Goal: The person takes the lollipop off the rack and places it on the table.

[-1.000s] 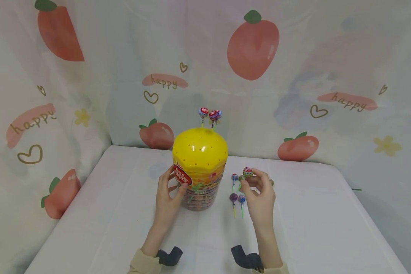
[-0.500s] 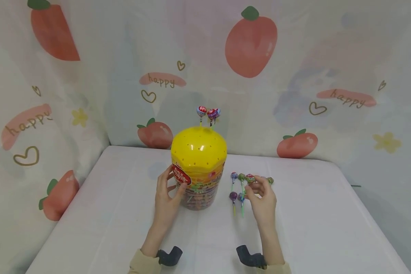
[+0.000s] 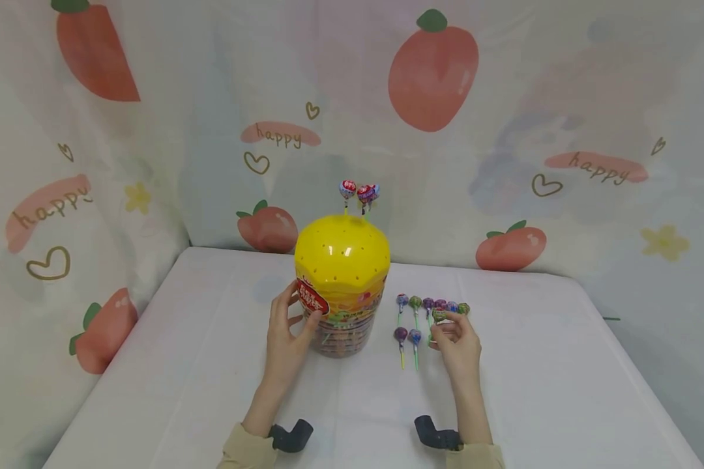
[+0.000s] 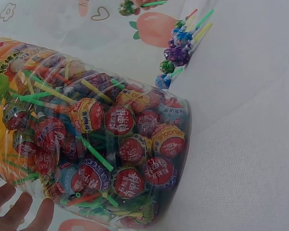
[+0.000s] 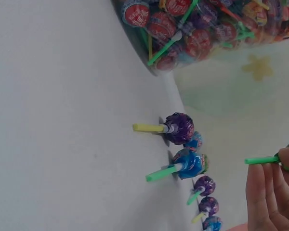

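Note:
A clear candy jar [image 3: 343, 335] with a yellow dimpled lid [image 3: 341, 254] stands upright, full of lollipops, as the left wrist view shows. My left hand [image 3: 286, 345] holds the jar's left side, thumb in front and fingers behind. My right hand [image 3: 462, 352] pinches a green-wrapped lollipop [image 3: 439, 315] between thumb and fingers. Its green stick [image 5: 261, 160] points left in the right wrist view. Just below it lie two lollipops, one purple [image 3: 401, 335] and one blue [image 3: 415, 337], side by side. Behind them runs a row of several more, starting with a blue lollipop [image 3: 402, 299].
Out of the lid's top stick a few lollipops [image 3: 348, 189]. The white-covered table [image 3: 540, 365] meets a fruit-printed backdrop cloth [image 3: 352, 78] at the back and left. Black curved wrist mounts [image 3: 292, 436] sit by both sleeves.
My right hand lowers the green lollipop toward the table, then shifts right and nearer to me. More of the back row now shows. The left hand keeps its hold on the jar.

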The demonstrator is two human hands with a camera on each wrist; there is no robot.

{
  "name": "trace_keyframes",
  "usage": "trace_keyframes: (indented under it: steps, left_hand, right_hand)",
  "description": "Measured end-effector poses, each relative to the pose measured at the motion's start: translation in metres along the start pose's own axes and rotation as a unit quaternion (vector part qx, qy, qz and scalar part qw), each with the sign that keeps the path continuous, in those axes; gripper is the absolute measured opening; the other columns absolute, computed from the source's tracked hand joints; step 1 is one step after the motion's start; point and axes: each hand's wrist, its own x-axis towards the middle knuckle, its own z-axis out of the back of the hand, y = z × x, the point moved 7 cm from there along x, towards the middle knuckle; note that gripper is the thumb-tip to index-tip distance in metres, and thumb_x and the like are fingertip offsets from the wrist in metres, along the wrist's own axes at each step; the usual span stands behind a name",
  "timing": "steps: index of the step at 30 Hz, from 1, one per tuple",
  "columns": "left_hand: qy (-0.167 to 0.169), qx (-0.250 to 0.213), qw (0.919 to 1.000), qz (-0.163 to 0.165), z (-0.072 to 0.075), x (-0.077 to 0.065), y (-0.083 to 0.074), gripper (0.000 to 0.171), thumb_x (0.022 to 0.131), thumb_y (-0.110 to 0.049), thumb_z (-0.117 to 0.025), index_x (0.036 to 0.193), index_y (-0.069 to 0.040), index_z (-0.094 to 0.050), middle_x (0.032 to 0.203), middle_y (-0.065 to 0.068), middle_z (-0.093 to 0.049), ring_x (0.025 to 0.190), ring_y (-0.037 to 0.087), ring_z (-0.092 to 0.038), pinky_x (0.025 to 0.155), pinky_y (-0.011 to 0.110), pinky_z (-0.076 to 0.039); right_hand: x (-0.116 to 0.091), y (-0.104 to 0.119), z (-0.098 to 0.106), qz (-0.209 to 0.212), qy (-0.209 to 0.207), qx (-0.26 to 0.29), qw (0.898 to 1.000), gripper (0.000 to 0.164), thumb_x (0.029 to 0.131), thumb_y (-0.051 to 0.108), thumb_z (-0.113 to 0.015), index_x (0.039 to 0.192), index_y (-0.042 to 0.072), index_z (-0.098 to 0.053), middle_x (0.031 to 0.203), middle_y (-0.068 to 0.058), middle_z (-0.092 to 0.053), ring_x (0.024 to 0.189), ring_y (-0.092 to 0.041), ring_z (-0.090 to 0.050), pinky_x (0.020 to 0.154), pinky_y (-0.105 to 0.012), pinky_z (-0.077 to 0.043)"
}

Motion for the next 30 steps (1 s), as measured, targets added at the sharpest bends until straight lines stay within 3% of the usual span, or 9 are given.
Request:
trace_keyframes:
  steps: [6, 21, 30]
  left_hand:
    - [-0.001, 0.004, 1.0, 0.0, 0.001, -0.001, 0.0, 0.069, 0.09, -0.028, -0.068, 0.148, -0.024, -0.032, 0.144, 0.003, -0.041, 0.128, 0.021, -0.043, 0.096, 0.046, -0.05]
    - [0.0, -0.002, 1.0, 0.005, 0.0, 0.0, 0.0, 0.069, 0.09, -0.028, -0.068, 0.148, -0.025, -0.032, 0.143, 0.004, -0.042, 0.13, 0.022, -0.042, 0.098, 0.049, -0.049]
    - [-0.003, 0.003, 1.0, 0.002, 0.0, 0.0, 0.002, 0.069, 0.089, -0.028, -0.068, 0.148, -0.024, -0.032, 0.143, 0.004, -0.042, 0.129, 0.023, -0.043, 0.097, 0.049, -0.05]
  right_hand:
    - [0.003, -0.016, -0.001, -0.029, 0.027, -0.04, 0.998, 0.041, 0.09, 0.003, -0.061, 0.128, -0.005, -0.05, 0.102, -0.025, -0.065, 0.064, 0.003, -0.058, 0.061, -0.013, -0.055]
    - [0.011, -0.045, -0.003, -0.073, 0.058, -0.127, 0.988, 0.036, 0.086, 0.006, -0.062, 0.12, -0.004, -0.056, 0.086, -0.013, -0.065, 0.058, -0.007, -0.06, 0.054, -0.019, -0.053]
    - [0.012, -0.051, -0.003, -0.064, 0.049, -0.172, 0.982, 0.035, 0.083, 0.007, -0.063, 0.115, -0.004, -0.058, 0.08, -0.013, -0.066, 0.052, -0.009, -0.058, 0.051, -0.023, -0.046]
